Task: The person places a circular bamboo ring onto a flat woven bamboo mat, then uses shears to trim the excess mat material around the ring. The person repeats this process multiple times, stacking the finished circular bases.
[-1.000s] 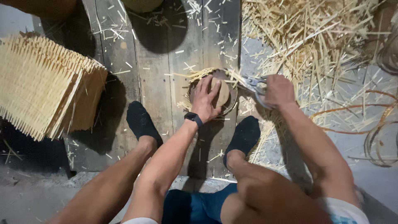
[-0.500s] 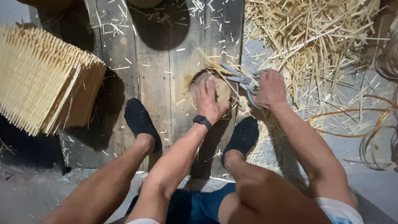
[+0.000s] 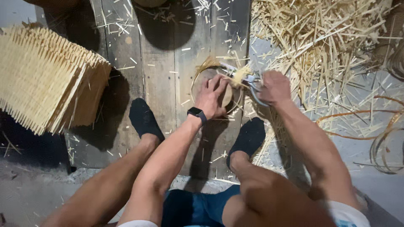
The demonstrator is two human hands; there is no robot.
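Nearest the camera, 2 bare knees and blue shorts frame the view, with 2 feet in black socks (image 3: 143, 120) planted on the dark wooden plank floor (image 3: 160, 63). Between the feet, the left hand (image 3: 212, 96), with a black wristwatch (image 3: 197, 114) on its wrist, lies palm down with fingers spread, pressing on a small round woven bamboo disc (image 3: 219, 86) that rests on the planks. Just beside it, the right hand (image 3: 274, 87) is closed around the handles of grey metal shears (image 3: 248, 80), whose blades meet a tuft of pale strips at the disc's far right edge. Left of the feet, well apart from the hands, a large pale woven bamboo panel with bristling strip ends (image 3: 46, 77) lies over the plank edge, casting a dark shadow. To the right and farther off, a loose heap of pale bamboo offcuts (image 3: 328, 46) covers the ground, and curved orange-brown cane strips (image 3: 378, 126) loop near the right edge. Bare planks scattered with small chips lie open beyond the disc.
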